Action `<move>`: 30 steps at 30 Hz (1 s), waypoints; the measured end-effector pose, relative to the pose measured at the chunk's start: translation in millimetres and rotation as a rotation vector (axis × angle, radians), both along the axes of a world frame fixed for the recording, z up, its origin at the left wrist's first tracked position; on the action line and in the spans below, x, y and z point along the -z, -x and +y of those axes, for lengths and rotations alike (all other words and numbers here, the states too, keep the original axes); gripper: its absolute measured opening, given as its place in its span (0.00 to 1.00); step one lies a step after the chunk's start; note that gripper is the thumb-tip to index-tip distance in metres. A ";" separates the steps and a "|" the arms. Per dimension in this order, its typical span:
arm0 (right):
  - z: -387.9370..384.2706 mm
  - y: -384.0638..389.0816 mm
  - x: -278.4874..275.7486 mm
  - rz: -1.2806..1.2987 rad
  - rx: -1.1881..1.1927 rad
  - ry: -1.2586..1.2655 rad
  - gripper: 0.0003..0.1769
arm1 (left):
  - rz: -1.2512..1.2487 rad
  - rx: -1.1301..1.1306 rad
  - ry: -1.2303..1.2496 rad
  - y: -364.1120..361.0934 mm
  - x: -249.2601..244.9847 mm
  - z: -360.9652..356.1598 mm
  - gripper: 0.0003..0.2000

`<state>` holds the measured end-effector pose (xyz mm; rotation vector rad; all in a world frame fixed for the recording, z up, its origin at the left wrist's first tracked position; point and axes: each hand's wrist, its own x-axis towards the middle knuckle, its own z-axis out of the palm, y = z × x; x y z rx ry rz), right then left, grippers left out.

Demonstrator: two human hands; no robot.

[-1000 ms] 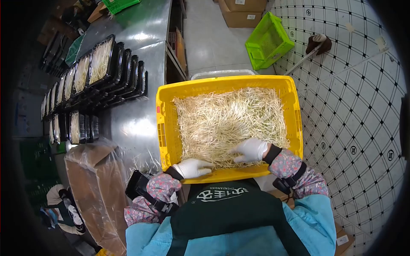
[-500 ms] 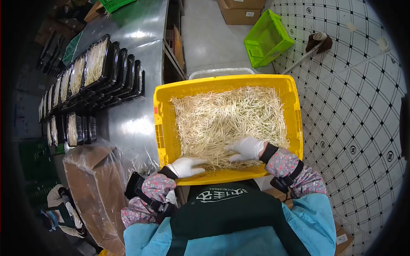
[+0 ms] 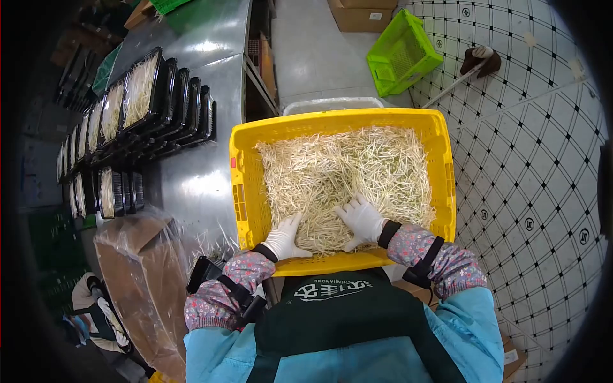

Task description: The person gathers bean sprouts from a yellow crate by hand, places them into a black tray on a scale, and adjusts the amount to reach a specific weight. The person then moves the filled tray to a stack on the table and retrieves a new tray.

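A yellow crate (image 3: 239, 220) in front of my body holds a wide bed of pale, thin bean sprouts (image 3: 383, 163). My left hand (image 3: 283, 239), in a white glove, rests on the sprouts by the near left part of the crate. Its thumb and fingers are apart, and it holds nothing that I can see. To its right, my gloved right hand (image 3: 363, 221) lies on the sprouts with its fingers spread and thumb out. Between the two hands is a low mound of sprouts. Some fingertips sink slightly into the strands.
On the steel table (image 3: 198, 172) at left, black trays of sprouts (image 3: 140, 89) stand stacked in rows. A plastic-lined cardboard box (image 3: 137, 274) is at lower left, near another person (image 3: 99, 313). A green crate (image 3: 405, 54) and a long-handled tool (image 3: 456, 83) are on the floor.
Both hands have moved slightly away from me over the sprouts, and their fingers now point more toward the far side. A hollow shows in the sprouts beyond my right hand.
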<state>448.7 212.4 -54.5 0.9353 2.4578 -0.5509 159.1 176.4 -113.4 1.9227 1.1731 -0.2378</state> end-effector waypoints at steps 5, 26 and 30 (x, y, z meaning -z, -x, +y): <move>1.3 13.7 32.0 -0.002 -0.011 -0.223 0.68 | 0.236 -0.010 -0.092 -31.8 -3.0 7.2 0.72; 79.3 35.0 -0.6 0.291 0.442 -0.109 0.37 | -0.096 0.197 -0.298 -18.3 -97.1 24.9 0.41; 54.8 41.4 39.6 0.062 0.215 -0.194 0.64 | -0.135 -0.026 -0.075 -18.9 -75.4 57.9 0.43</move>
